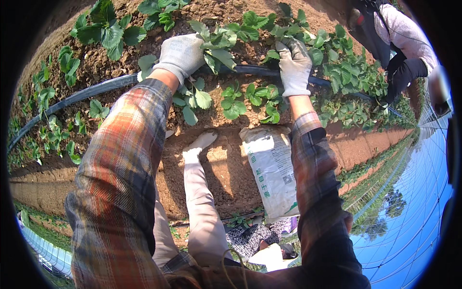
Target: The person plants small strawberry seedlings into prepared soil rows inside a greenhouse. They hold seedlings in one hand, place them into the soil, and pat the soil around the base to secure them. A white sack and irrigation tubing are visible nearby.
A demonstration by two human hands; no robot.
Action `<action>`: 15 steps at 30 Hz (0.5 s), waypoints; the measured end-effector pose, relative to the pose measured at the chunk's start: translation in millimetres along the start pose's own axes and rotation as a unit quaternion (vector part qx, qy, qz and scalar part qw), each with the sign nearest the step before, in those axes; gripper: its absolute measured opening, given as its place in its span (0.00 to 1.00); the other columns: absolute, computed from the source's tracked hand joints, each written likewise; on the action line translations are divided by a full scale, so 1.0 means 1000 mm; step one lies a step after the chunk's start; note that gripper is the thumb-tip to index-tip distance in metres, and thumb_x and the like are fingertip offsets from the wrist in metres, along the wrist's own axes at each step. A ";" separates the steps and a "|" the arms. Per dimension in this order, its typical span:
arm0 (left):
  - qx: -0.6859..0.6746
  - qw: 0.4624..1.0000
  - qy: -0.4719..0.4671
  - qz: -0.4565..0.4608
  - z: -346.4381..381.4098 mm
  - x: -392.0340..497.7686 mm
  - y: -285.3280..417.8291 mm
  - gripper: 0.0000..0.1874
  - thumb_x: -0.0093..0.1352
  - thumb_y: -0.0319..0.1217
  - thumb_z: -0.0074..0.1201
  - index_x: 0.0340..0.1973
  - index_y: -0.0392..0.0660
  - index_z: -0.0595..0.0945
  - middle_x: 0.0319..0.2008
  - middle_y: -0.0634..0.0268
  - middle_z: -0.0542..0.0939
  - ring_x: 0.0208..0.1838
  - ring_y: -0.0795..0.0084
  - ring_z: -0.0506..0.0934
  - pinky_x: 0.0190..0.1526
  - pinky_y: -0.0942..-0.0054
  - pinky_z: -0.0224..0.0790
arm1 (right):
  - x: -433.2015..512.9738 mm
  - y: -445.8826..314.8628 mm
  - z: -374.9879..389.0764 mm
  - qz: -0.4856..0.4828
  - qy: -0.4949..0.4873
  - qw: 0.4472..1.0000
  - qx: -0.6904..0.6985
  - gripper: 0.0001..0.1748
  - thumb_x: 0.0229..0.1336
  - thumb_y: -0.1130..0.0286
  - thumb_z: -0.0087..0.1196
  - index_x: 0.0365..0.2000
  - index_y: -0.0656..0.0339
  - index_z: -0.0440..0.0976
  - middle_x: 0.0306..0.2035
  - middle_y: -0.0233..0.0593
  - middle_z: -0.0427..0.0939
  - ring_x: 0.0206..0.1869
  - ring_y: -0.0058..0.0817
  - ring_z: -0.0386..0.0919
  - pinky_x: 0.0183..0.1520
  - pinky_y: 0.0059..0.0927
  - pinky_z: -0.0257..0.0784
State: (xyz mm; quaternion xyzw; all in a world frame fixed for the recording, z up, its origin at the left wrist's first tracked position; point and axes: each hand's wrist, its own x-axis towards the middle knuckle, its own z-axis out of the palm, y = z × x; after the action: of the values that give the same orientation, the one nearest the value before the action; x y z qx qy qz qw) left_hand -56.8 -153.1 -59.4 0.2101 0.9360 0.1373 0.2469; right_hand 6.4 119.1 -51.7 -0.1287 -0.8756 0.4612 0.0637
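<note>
My left hand (183, 54), in a pale knitted work glove, is closed around a bunch of strawberry leaves (219, 48) that fans out to its right, above a black irrigation hose (249, 70). My right hand (294, 61), gloved alike, has its fingers curled at the leaves of another strawberry plant (288, 30); its fingertips are partly hidden, and whether they pinch a stem cannot be told. Small strawberry plants (234, 103) grow in the soil just below the hose, between the two hands.
A white printed sack (270, 169) lies in the furrow beside my foot (205, 139). More strawberry plants (112, 32) line the raised bed. A co-worker in a light top (404, 32) is at the upper right; another person (249, 238) is behind me.
</note>
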 end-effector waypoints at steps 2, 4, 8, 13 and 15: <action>0.010 1.000 0.013 0.005 0.006 -0.002 -0.003 0.09 0.64 0.34 0.51 0.37 0.49 0.81 0.33 0.57 0.83 0.38 0.53 0.82 0.37 0.57 0.75 | 0.016 -0.025 0.015 0.140 0.036 0.985 0.090 0.06 0.60 0.75 0.60 0.38 0.61 0.80 0.29 0.25 0.78 0.23 0.12 0.67 0.27 0.17 0.65; 0.013 1.000 0.023 0.009 0.008 -0.002 -0.005 0.08 0.64 0.34 0.51 0.37 0.49 0.81 0.33 0.57 0.83 0.38 0.54 0.82 0.37 0.57 0.75 | 0.031 -0.028 0.026 0.199 0.072 0.966 0.149 0.05 0.59 0.74 0.60 0.37 0.60 0.81 0.28 0.23 0.78 0.23 0.10 0.67 0.27 0.15 0.65; 0.018 1.000 0.008 -0.006 0.003 0.001 0.002 0.13 0.65 0.40 0.51 0.37 0.47 0.84 0.36 0.55 0.84 0.41 0.54 0.82 0.40 0.58 0.76 | 0.092 -0.033 0.014 0.020 0.093 0.948 0.303 0.08 0.61 0.74 0.57 0.40 0.64 0.78 0.33 0.33 0.82 0.31 0.17 0.77 0.34 0.20 0.71; 0.031 0.999 -0.009 -0.013 -0.002 -0.003 -0.001 0.17 0.66 0.45 0.50 0.36 0.47 0.85 0.36 0.55 0.84 0.41 0.54 0.83 0.41 0.57 0.76 | 0.090 -0.063 -0.033 -0.023 -0.073 0.936 0.343 0.15 0.59 0.81 0.56 0.47 0.68 0.76 0.39 0.36 0.83 0.33 0.17 0.79 0.33 0.16 0.72; 0.027 1.000 0.006 -0.013 0.007 0.001 -0.001 0.10 0.62 0.35 0.53 0.38 0.49 0.82 0.33 0.57 0.83 0.38 0.54 0.82 0.37 0.59 0.76 | 0.053 -0.076 -0.027 0.148 -0.067 0.958 0.236 0.12 0.56 0.77 0.59 0.42 0.64 0.79 0.36 0.34 0.84 0.35 0.18 0.79 0.39 0.20 0.73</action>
State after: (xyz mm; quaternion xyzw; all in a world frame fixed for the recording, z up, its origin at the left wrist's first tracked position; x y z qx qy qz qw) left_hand -54.4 -153.2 -65.6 0.2043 0.9433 0.1098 0.2376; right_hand -50.3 114.7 26.0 -0.2068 -0.7152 0.6667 -0.0354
